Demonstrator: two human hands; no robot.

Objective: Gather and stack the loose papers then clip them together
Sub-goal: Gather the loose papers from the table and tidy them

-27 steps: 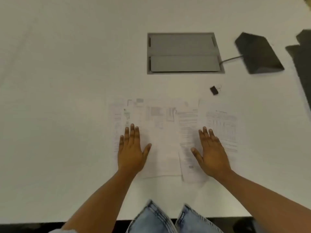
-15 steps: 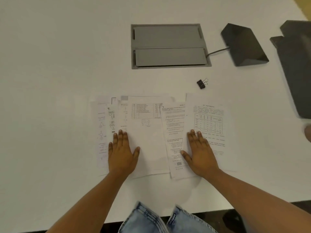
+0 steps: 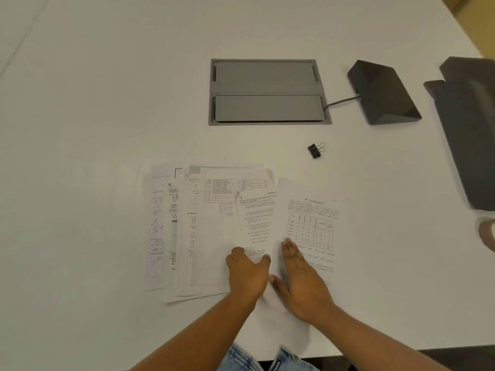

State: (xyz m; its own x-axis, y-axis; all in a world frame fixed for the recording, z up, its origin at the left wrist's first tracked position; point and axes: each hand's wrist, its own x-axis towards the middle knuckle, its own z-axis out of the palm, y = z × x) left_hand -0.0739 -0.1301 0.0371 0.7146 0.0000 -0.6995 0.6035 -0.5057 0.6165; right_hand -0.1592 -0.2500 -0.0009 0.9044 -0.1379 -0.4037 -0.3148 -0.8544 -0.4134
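Note:
Several printed loose papers [image 3: 214, 236] lie fanned out and overlapping on the white table [image 3: 107, 103]. The sheet with a table [image 3: 313, 223] is at the right end. My left hand [image 3: 247, 274] presses on the middle sheets with its fingers bent and its thumb apart. My right hand [image 3: 300, 282] lies flat, fingers together, on the lower left part of the rightmost sheet, close beside the left hand. A small black binder clip [image 3: 314, 150] sits on the table beyond the papers, to the upper right, away from both hands.
A grey recessed cable hatch [image 3: 267, 92] is set into the table behind the papers. A dark wedge-shaped device [image 3: 383, 92] with a cable stands to its right, and a dark flat object [image 3: 471, 129] lies at the right edge. The table's front edge runs just above my knees.
My left hand has slid right across the papers until it is next to my right hand, and its fingers have bent. The sheets overlap more tightly than before. The clip has not moved.

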